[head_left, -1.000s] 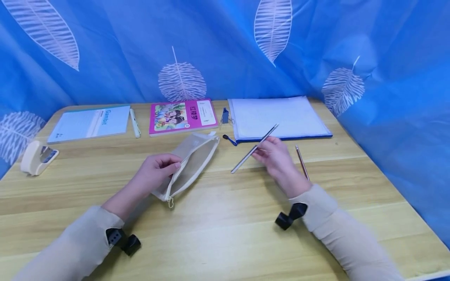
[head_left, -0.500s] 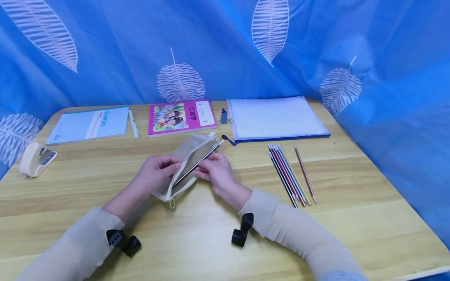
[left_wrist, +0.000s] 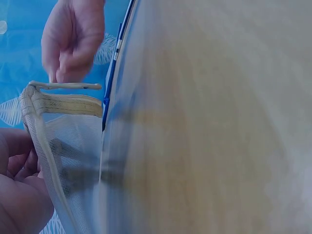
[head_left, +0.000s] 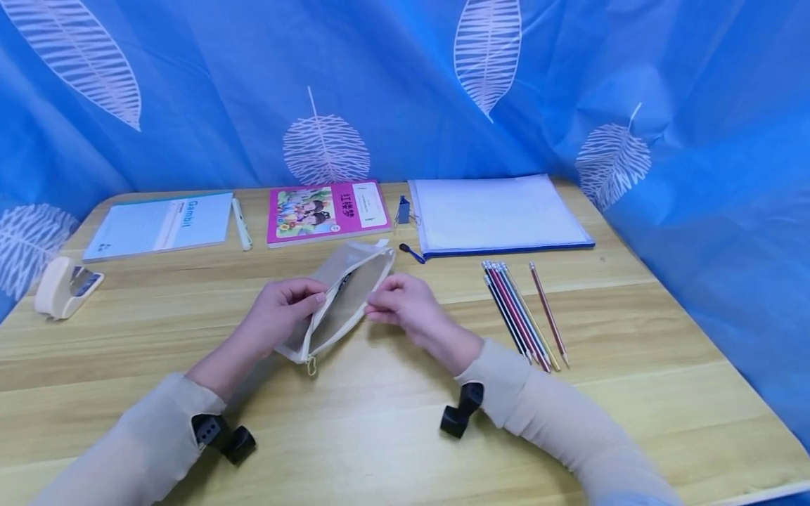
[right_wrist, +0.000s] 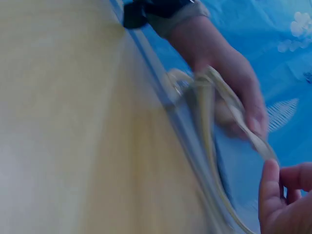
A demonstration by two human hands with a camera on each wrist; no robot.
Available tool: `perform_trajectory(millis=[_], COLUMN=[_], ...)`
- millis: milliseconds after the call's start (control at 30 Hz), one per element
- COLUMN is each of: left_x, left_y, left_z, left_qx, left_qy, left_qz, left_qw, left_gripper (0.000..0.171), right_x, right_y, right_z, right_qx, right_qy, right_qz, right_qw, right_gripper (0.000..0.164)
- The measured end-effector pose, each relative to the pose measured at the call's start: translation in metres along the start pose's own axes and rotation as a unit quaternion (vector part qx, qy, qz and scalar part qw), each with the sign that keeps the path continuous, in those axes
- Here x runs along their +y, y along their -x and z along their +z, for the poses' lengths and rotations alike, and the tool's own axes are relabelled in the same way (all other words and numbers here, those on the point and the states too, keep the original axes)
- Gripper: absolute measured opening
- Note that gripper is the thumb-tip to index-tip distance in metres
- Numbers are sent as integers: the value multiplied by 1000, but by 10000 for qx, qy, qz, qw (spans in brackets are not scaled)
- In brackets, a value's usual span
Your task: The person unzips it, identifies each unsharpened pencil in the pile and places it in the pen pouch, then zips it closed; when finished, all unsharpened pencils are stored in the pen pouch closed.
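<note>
On the wood-patterned table (head_left: 354, 450), left of the middle between its near and far edges, there is a cream mesh zip pouch (head_left: 338, 261), its mouth spread wide. The left hand (head_left: 278, 309) pinches the left side of this mouth; thumb and fingers are closed upon the rim, and the left wrist view shows the same grip. The right hand (head_left: 411, 309) is at the opposite side of the mouth, with its fingers bent and the tips near together, at the rim. The right wrist view is blurred there, so I cannot tell whether these tips hold the rim or only touch it. Inside the opening a small dark thing (head_left: 344, 282) is visible, but what it is I cannot tell. The zip pull (head_left: 311, 365) hangs at the pouch's near corner.

To the right of the right hand, toward the table's right edge, lies a bundle of pencils (head_left: 515, 313), side by side, and just beside it one single brownish-red pencil (head_left: 549, 313).

Along the far edge, from the left corner, lie the "Gambit" notebook (head_left: 161, 223), a pale green pen (head_left: 242, 223), a pink book (head_left: 329, 213), a dark blue binder clip (head_left: 403, 211) and a white file bag (head_left: 500, 214) with blue border. Near the left edge stands a cream-coloured desk device (head_left: 53, 288).
</note>
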State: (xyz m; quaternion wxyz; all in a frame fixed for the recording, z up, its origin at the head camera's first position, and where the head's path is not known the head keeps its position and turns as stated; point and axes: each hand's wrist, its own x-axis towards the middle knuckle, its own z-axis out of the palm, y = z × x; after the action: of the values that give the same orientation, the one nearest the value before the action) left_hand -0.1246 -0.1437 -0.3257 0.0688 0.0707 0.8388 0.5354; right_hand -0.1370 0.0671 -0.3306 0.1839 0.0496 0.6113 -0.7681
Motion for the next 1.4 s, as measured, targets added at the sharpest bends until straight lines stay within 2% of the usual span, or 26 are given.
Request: perform_trajectory(millis=[233, 367, 467, 567, 700, 800, 900, 967, 1167, 1267, 1400], left_x=[0, -1, -1, -1, -1, -1, -2, -2, -1, -1, -2], left_y=[1, 1, 1, 1, 2, 2, 2, 2, 4, 5, 4], left_z=[-2, -2, -3, -4, -5, -6, -6, -6, -7, -6, -5], left_qx=[-53, -93, -97, -79, -63, -57, -58, -63, -44, -29, -21], left_qy=[56, 109, 87, 20, -37, -48, -56, -58, -40, -26, -28], left_qz=[-35, -48, -73, -96, -136, -162, -135, -106, -153, -175, -152], left_qw=[10000, 9999, 9999, 9999, 9999, 9998, 9999, 9999, 9999, 9998, 9999], left_gripper=[24, 24, 24, 25, 25, 25, 25, 25, 26, 26, 25], right_x=[-35, -46, -52, -58, -61, -58, -54, -53, -57, -56, -57], right_y=[16, 23, 26, 32, 36, 34, 31, 30, 23, 21, 25], right_z=[-70, -115, -146, -173, -199, -209, -213, -212, -202, -200, -201], right_qx=[15, 63, 250, 489, 631, 452, 250, 215, 211, 220, 368], right_qy=[474, 1345, 2456, 3559, 4552, 4932, 5067, 5162, 5636, 5667, 5484], right_qz=[-455, -749, -813, -672, -327, -161, -92, -39, 369, 501, 477], right_qw=[9978, 9881, 9656, 9308, 8876, 8686, 8617, 8562, 8249, 8221, 8341], right_gripper=[11, 10, 18, 29, 34, 34, 31, 30, 36, 37, 38])
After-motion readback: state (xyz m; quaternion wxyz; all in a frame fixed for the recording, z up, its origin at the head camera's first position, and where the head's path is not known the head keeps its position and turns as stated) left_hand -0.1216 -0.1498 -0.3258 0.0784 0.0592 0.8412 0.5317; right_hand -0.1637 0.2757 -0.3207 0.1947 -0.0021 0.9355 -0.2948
